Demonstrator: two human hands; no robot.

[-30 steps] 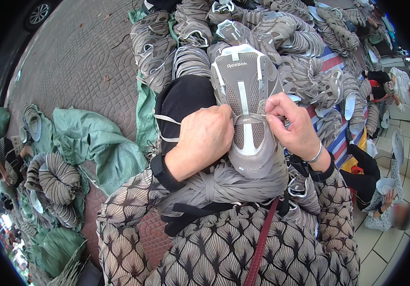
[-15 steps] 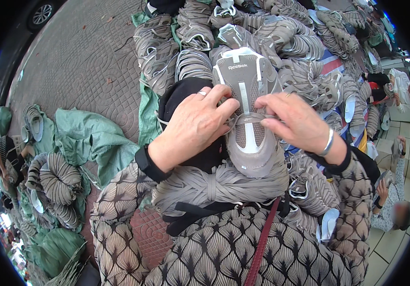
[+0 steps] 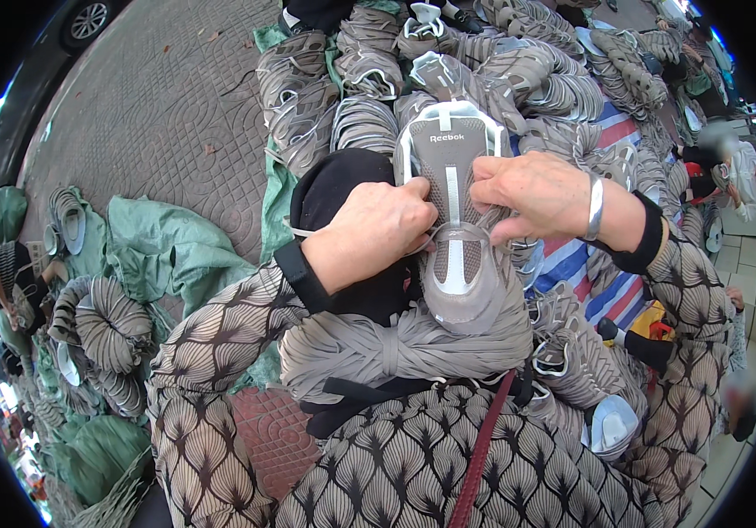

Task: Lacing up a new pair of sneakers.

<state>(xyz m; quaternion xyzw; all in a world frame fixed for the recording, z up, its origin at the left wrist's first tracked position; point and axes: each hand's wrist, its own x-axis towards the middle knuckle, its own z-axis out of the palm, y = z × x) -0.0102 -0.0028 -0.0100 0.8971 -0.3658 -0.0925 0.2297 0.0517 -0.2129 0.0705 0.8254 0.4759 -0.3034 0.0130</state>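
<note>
A grey mesh shoe upper (image 3: 474, 304) with a white strip down its tongue and white edging rests in front of me, its rounded toe toward my body. A thin grey shoelace (image 3: 461, 227) crosses its tongue. My left hand (image 3: 378, 231) is closed at the upper's left edge, fingertips pinched on the lace. Across from it, my right hand (image 3: 536, 195) has its fingers bent over the right eyelet edge, gripping the upper; whether lace is also between those fingers is hidden. Below the toe, a tied bundle of flat grey laces (image 3: 395, 350) lies on my lap.
Stacks of similar grey uppers (image 3: 365, 123) spread ahead and to the right, partly on a striped sheet (image 3: 611, 299). Black cloth (image 3: 343, 176) is beside my left hand. Green sacks (image 3: 175, 246) and coiled uppers (image 3: 109, 326) lie left on paving. Other people sit at both sides.
My right hand has moved up along the upper's edge, and its forearm swings outward to the right. The left fingers have curled tighter and come slightly down. The view has shifted a little.
</note>
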